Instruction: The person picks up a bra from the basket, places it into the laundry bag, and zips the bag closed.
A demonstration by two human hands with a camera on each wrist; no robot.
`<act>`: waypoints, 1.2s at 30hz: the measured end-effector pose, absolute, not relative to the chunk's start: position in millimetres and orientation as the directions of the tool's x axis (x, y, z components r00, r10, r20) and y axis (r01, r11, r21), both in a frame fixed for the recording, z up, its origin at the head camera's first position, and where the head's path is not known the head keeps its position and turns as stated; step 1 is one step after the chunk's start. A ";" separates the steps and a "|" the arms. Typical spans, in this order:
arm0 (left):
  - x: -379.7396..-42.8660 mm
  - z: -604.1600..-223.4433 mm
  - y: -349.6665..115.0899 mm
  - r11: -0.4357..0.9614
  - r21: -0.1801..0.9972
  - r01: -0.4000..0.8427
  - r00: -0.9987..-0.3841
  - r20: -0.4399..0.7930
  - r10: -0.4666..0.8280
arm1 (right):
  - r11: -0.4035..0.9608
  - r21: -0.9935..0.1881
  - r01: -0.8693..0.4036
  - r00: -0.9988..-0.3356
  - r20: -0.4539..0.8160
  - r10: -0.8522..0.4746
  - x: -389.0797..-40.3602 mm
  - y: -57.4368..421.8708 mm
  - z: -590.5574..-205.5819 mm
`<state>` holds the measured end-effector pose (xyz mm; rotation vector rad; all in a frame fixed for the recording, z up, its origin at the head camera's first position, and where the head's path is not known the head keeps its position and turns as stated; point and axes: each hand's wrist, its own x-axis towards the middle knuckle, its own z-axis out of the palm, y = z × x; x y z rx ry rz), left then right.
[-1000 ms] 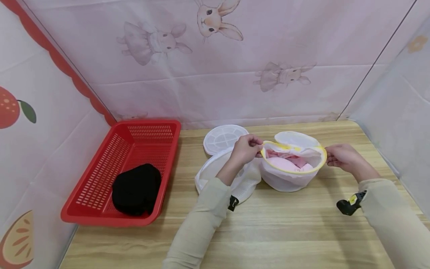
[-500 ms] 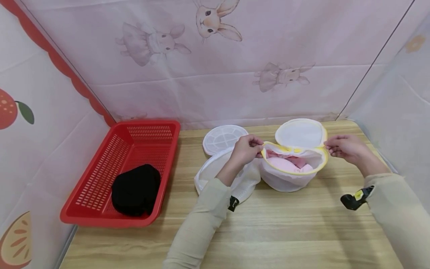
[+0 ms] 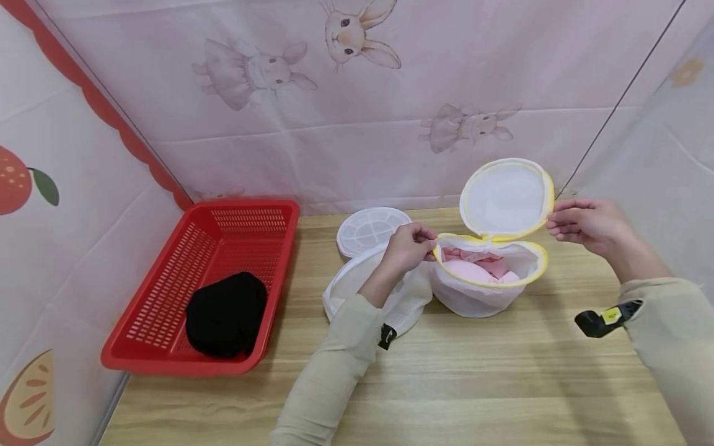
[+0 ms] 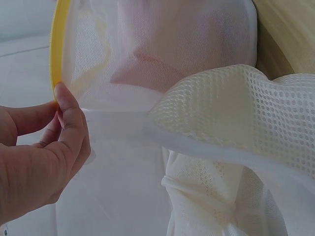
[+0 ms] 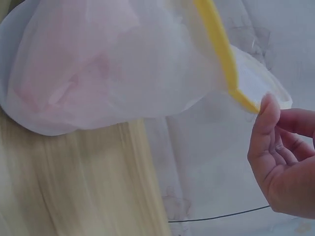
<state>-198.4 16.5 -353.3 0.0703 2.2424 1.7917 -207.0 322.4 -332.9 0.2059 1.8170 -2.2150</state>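
Observation:
A white mesh laundry bag (image 3: 474, 301) with yellow edging stands on the table at the right, its round lid (image 3: 504, 197) tipped up at the back. Pink cloth (image 3: 471, 271) lies inside it and shows through the mesh in both wrist views. My left hand (image 3: 407, 251) pinches the yellow rim at the bag's left side, between thumb and fingertips in the left wrist view. The raised lid's right edge is pinched by my right hand (image 3: 591, 229); in the right wrist view that hand (image 5: 285, 157) grips the end of the yellow edging.
Beside the bag, partly under my left forearm, lies a cream mesh bag (image 3: 413, 310). Behind that is a round white ribbed piece (image 3: 370, 230). A red basket (image 3: 284, 272) at the left holds a black cloth item (image 3: 225, 314). Printed cloth walls (image 3: 379, 124) enclose the table.
My right hand has moved up and to the right, swinging the lid from low behind the bag to upright. My left hand has stayed at the rim.

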 end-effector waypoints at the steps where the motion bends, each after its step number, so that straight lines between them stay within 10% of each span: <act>1: -198.4 -353.3 16.4 0.232 0.964 -0.130 -0.963 -0.179 0.203 | -0.168 -0.942 0.289 -0.955 -0.273 -0.113 -206.7 321.9 -330.8; 19: -200.6 -355.6 16.8 0.216 0.966 -0.143 -0.962 -0.186 0.198 | -0.393 -0.897 0.203 -0.974 -0.145 -0.174 -205.4 315.1 -308.1; 36: -201.2 -354.4 18.9 0.172 0.972 -0.159 -0.956 -0.195 0.219 | -0.319 -0.916 0.242 -0.953 -0.163 -0.256 -197.0 318.0 -309.4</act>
